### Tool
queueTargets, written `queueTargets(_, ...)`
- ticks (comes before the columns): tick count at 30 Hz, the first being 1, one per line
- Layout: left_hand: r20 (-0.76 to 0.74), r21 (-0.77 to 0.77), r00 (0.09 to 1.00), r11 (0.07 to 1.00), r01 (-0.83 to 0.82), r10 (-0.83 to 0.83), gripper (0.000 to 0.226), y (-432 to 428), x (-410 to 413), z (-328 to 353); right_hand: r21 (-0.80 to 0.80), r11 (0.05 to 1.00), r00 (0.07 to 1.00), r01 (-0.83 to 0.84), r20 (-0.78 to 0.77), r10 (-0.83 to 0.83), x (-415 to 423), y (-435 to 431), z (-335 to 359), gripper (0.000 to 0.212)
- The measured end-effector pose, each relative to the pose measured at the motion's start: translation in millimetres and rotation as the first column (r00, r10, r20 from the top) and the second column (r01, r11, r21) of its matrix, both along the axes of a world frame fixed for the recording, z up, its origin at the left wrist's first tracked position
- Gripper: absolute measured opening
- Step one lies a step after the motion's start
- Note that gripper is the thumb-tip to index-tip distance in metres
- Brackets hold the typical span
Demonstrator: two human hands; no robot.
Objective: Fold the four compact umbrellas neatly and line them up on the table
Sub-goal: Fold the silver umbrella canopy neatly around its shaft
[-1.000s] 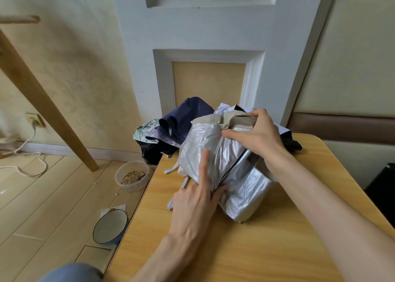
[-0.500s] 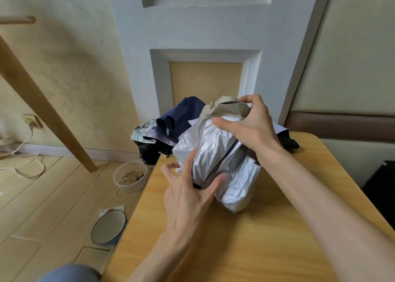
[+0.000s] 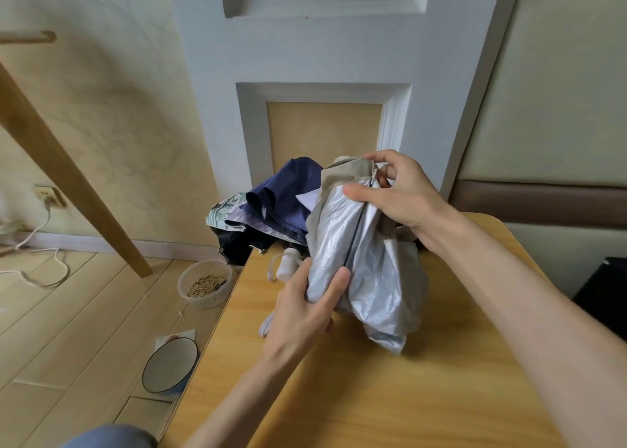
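Wooden bench [image 3: 373, 396] by a panelled wall [image 3: 322, 50], two bowls [image 3: 205, 283] on the floor [image 3: 68, 328]; left grip [image 3: 305, 308] and right grip [image 3: 403, 193] clutch one silver umbrella [image 3: 373, 278].

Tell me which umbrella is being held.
The silver umbrella, gripped by the left hand low and the right hand at top; the navy umbrella and floral umbrella lie heaped behind it.

Soft, even light fills the scene, bright throughout. The crinkled silver umbrella canopy [image 3: 373, 261] shows a mild sheen (strongest along its creases) and casts a faint, diffuse shadow on the pale wooden tabletop [image 3: 373, 396]. Wide-angle distortion tilts the white panelled wall [image 3: 305, 57] near the edges. The blue-grey cloth [image 3: 108, 437] at the bottom edge is blurred.
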State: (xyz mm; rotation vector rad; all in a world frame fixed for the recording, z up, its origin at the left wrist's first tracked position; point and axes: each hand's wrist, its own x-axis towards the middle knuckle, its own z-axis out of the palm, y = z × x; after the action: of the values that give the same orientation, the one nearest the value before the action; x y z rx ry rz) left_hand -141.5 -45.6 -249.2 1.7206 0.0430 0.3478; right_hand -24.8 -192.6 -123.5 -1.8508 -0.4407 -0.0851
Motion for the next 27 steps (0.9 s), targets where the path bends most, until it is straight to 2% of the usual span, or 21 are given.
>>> queueTargets(6, -0.114, -0.116, 0.989, 0.99, 0.079, -0.092, 0.041, -9, -8, 8, -0.011, 0.998, 0.998, -0.065, -0.016, 0.065, 0, 1, -2, 0.054)
queueTargets(9, -0.151, -0.089, 0.98, 0.989, 0.121, -0.133, 0.034, -8, -9, 12, -0.043, 0.997, 0.998, -0.059, 0.012, 0.06, 2, 2, -6, 0.053)
queueTargets(11, -0.101, 0.02, 0.992, 0.997, 0.075, -0.073, 0.028, -7, -7, 6, -0.089, 0.994, 0.998, -0.057, 0.027, 0.059, 2, -1, -6, 0.057)
queueTargets(13, -0.012, 0.178, 0.998, 0.983, -0.051, 0.054, 0.028, -6, -4, -4, -0.147, 0.989, 0.997, -0.019, 0.076, 0.03, 1, -4, -4, 0.056)
queueTargets(15, 0.094, 0.357, 0.979, 0.912, -0.2, 0.179, 0.033, -5, -2, -11, -0.277, 0.955, 0.974, 0.103, 0.224, -0.04, -1, -6, 0, 0.053)
queueTargets(17, 0.182, 0.504, 0.955, 0.812, -0.295, 0.234, 0.032, -4, -3, -16, -0.439, 0.87, 0.937, 0.224, 0.341, -0.069, -3, -6, 4, 0.059)
queueTargets(19, 0.237, 0.618, 0.938, 0.706, -0.345, 0.252, 0.014, -4, -3, -17, -0.492, 0.855, 0.973, 0.162, 0.226, -0.054, -3, -7, 11, 0.057)
queueTargets(20, 0.255, 0.662, 0.929, 0.652, -0.37, 0.268, 0.015, -5, -4, -17, -0.474, 0.876, 0.989, 0.094, 0.143, -0.029, -1, -8, 13, 0.049)
queueTargets(22, 0.23, 0.719, 0.932, 0.596, -0.357, 0.281, 0.033, -7, -7, -16, -0.461, 0.886, 0.988, 0.055, 0.152, 0.018, 3, -9, 11, 0.033)
queueTargets(24, 0.137, 0.728, 0.944, 0.616, -0.302, 0.3, 0.06, -8, -9, -14, -0.418, 0.906, 0.977, 0.063, 0.212, 0.03, 7, -10, 7, 0.025)
queueTargets(27, 0.13, 0.673, 0.953, 0.681, -0.288, 0.274, 0.096, -6, -10, -17, -0.335, 0.94, 0.969, 0.059, 0.245, 0.027, 8, -9, 0, 0.017)
